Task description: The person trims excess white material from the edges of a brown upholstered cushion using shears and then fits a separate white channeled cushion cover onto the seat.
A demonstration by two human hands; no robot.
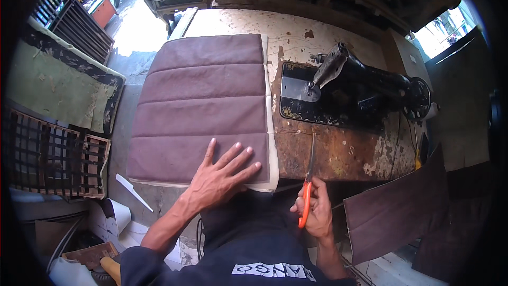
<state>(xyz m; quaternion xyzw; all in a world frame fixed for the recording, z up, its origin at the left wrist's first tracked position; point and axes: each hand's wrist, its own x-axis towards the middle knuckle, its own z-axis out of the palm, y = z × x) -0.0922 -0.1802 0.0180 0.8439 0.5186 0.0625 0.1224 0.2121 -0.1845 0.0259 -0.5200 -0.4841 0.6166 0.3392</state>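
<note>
Left hand flat on the quilted panel, right hand wrapped around the scissors.
From my end of the feed, the left hand (219,177) was pressed palm-down near the lower edge of the maroon panel (201,114), fingers spread apart and gripping nothing. The panel lay right in front of the person, left of the black sewing machine (365,92), with pale backing (271,127) poking out along its right side. The right hand (319,213) was closed on the orange handles of the scissors (305,206), blades pointing away over the worn tabletop (344,153); I couldn't tell if those blades were fully together. Off to the right, I had a loose maroon piece (394,209) hanging near the table's edge.
</note>
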